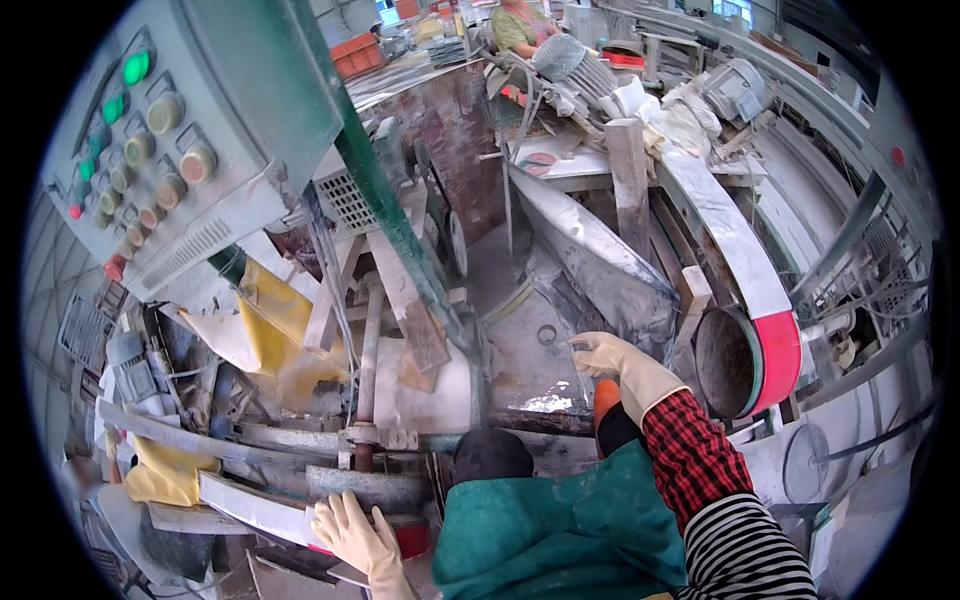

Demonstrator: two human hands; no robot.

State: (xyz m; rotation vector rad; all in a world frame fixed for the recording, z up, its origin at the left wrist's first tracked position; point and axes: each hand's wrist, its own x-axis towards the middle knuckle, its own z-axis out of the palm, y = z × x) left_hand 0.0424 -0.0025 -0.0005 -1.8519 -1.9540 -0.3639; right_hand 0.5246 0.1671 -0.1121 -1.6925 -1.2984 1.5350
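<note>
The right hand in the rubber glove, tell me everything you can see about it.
The right hand wears a pale cream rubber glove with a long cuff over a red-and-black checked sleeve. It reaches forward, fingers loosely curled, over a dusty grey machine surface, at the edge of a clear plastic sheet. Whether it grips the sheet is unclear.

Bright, even daylight seems to come from the far windows, leaving soft shadows. Fisheye bending warps straight edges; the rim is black and slightly blurred.

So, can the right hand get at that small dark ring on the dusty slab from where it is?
Probably yes: the right hand rests beside the ring, with only bare dusty slab between them.
</note>
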